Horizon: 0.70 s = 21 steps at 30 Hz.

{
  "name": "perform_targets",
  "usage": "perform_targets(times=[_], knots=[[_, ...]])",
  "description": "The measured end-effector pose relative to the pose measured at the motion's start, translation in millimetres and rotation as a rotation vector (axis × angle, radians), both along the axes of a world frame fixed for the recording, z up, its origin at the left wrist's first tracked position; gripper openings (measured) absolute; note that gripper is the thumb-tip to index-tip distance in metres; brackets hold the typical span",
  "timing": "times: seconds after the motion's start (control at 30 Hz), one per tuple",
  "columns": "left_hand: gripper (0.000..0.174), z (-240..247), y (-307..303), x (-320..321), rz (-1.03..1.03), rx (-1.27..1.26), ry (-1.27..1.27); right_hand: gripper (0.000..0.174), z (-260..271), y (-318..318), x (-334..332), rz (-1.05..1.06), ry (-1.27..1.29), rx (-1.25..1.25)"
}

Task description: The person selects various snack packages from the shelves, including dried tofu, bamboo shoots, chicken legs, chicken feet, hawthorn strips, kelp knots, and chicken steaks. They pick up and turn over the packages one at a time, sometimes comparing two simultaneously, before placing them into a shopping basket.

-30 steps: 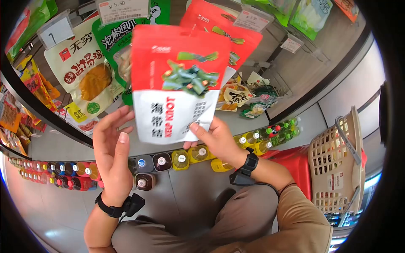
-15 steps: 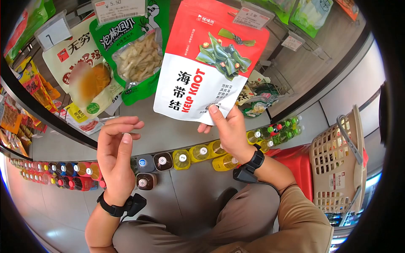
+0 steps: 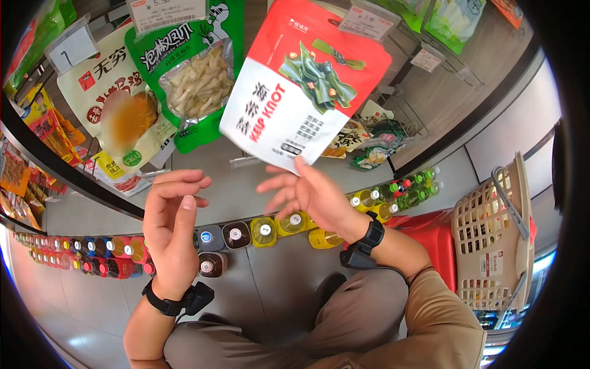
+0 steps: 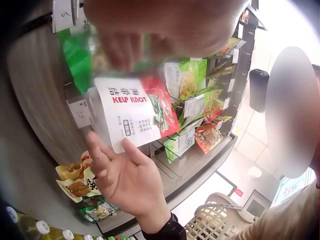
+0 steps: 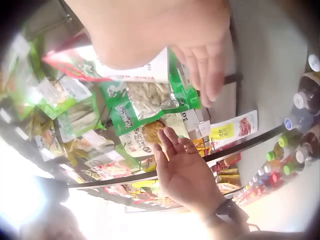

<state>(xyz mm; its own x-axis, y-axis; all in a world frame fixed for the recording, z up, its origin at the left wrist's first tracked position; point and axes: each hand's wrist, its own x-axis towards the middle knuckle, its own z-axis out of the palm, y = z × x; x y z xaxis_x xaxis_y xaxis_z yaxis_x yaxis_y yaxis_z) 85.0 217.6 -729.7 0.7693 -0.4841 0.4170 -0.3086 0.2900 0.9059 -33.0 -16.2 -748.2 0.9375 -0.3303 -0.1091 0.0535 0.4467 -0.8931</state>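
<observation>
A red-and-white kelp knot pouch (image 3: 307, 92) hangs tilted at the shelf front, its top behind a price tag. My right hand (image 3: 319, 197) is just below it, thumb tip at the pouch's bottom corner and the other fingers spread, gripping nothing. In the left wrist view, the same right hand (image 4: 131, 182) lies palm-up under the pouch's corner. My left hand (image 3: 172, 234) is raised to the left with loosely bent fingers, holding nothing. Left of the pouch hangs a green chicken-paw packet (image 3: 196, 80), and beyond it a cream-coloured packet (image 3: 132, 117).
Price tags (image 3: 369, 24) and wire hooks jut from the shelf. Rows of bottles (image 3: 264, 230) line the floor along its base. A beige basket (image 3: 485, 240) stands at right beside a red stool-like object (image 3: 430, 243). A dark shelf frame (image 3: 74, 166) curves along the left.
My right hand has let go of the kelp knot pouch, its fingers spreading from the corner. The pouch moved up and right to the hook, then tilted slightly. The left hand has barely moved.
</observation>
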Motion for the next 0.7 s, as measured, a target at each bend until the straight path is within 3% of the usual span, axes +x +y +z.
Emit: perform_targets(times=[0.07,0.1,0.13,0.2,0.23,0.3,0.33,0.4,0.43,0.5,0.53,0.6,0.7], knots=[[0.012,-0.4,-0.7,-0.8,-0.005,0.004,0.0,0.061,-11.6,-4.4,-1.8,0.375,0.233,0.024],[0.012,-0.9,-0.9,-0.9,-0.014,0.006,0.003,0.055,-13.0,-4.9,-2.5,0.506,0.314,-0.007],[0.013,-1.4,-0.5,-1.0,-0.022,0.009,0.005,0.055,-12.8,-1.7,-3.2,0.508,0.314,-0.006],[0.014,-1.5,-0.1,-0.9,-0.012,0.0,0.007,0.041,-7.4,9.1,-4.4,0.629,0.258,-0.338],[0.015,-1.7,0.3,-1.3,-0.006,-0.012,0.009,0.041,1.2,11.6,-5.1,0.633,0.258,-0.335],[0.017,-1.8,2.0,-2.6,-0.017,-0.013,0.012,0.027,22.6,8.9,-5.2,0.386,0.084,-0.606],[0.018,-1.3,3.4,-2.4,-0.032,-0.015,0.013,0.027,26.4,3.9,-2.6,0.389,0.082,-0.604],[0.019,-2.2,6.1,-1.4,-0.043,-0.007,0.026,0.026,35.5,-9.0,5.1,0.058,-0.173,-0.944],[0.02,-2.6,7.1,-1.4,-0.056,0.0,0.042,0.026,39.7,-15.8,9.6,0.057,-0.174,-0.944],[0.02,-2.0,8.4,-2.4,-0.061,0.004,0.043,0.029,47.7,-29.6,19.9,-0.202,-0.166,-1.081],[0.02,-1.8,8.8,-3.0,-0.064,0.008,0.047,0.029,51.7,-37.5,24.2,-0.202,-0.166,-1.082],[0.02,-2.5,11.2,-3.9,-0.083,0.013,0.051,0.031,57.5,-50.8,33.6,-0.12,-0.16,-0.767],[0.021,-3.7,15.4,-6.7,-0.125,0.034,0.064,0.036,65.2,-67.7,52.6,-0.105,-0.101,-0.835]])
